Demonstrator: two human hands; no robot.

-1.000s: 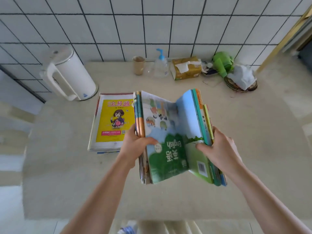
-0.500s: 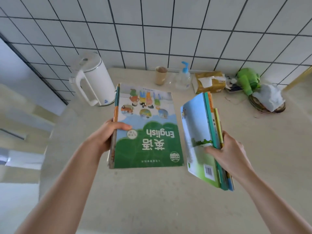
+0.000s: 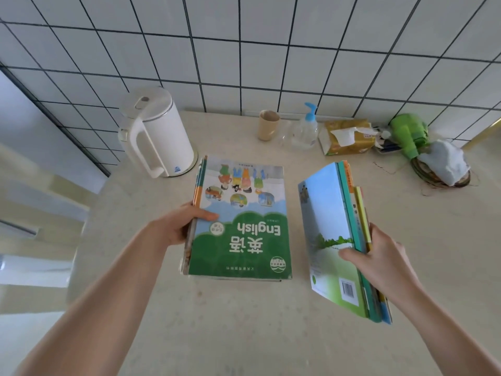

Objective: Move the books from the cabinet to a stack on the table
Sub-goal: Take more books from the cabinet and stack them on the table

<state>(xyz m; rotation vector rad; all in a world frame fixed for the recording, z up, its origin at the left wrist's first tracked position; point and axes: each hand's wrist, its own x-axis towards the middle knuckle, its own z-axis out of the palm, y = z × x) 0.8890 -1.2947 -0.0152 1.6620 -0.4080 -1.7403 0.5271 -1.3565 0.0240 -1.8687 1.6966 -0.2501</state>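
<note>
Books are the matter here, and they are in two groups above the beige table. The larger group is the stack with the green English textbook on top, its cover facing up and its title upside down for the wearer. It lies flat, with the long axis running away from the person toward the tiled wall. Whether its underside already rests on the table or is just above it, I cannot tell for sure; a thin shadow shows at the near edge.

The left hand holds this stack at its left long edge, thumb on the cover and the other fingers closed under the spines. The second group, a bundle of thin books, stands tilted on edge to the right, apart from the stack, with a back cover and barcode toward the camera. The right hand clamps it from the right side, fingertips curled over the near cover.

The bundle lies directly right of the stack and its long axis is nearly parallel, so I judge the coming move as a leftward carry and a flattening turn by the right hand.

Behind stand a white kettle, a small cup and a pump bottle.
</note>
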